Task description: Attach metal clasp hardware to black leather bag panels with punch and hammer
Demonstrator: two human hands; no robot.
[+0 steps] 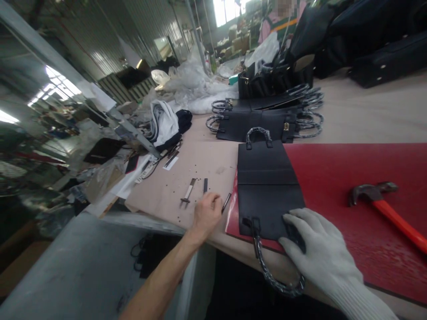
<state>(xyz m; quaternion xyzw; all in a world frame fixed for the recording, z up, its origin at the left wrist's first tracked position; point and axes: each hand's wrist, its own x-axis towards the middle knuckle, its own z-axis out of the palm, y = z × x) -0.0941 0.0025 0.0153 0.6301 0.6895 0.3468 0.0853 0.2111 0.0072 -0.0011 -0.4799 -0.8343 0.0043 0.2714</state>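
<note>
A flat black panel of smooth, leather-like material [268, 202] lies lengthwise over the left end of a glossy red mat [333, 171]. Its surface is matte and dark, crossed near the middle by two faint parallel lines. A looped handle wrapped in shiny clear plastic [258, 130] arches at its twelve o'clock edge; a second plastic-wrapped loop [274, 284] hangs from its six o'clock edge, past the table's rim.

The right hand, in a pale grey knitted glove [316, 249], rests on the panel's four o'clock corner, thumb and fingers either side of the loop's dark base; whether it grips or just presses, I cannot tell. At the panel's nine o'clock, the bare left hand [207, 213] has its fingers curled together beside a slim dark metal rod [226, 202]; whether they hold it, I cannot tell. A claw hammer with an orange-red handle [393, 218] lies at three o'clock.
</note>
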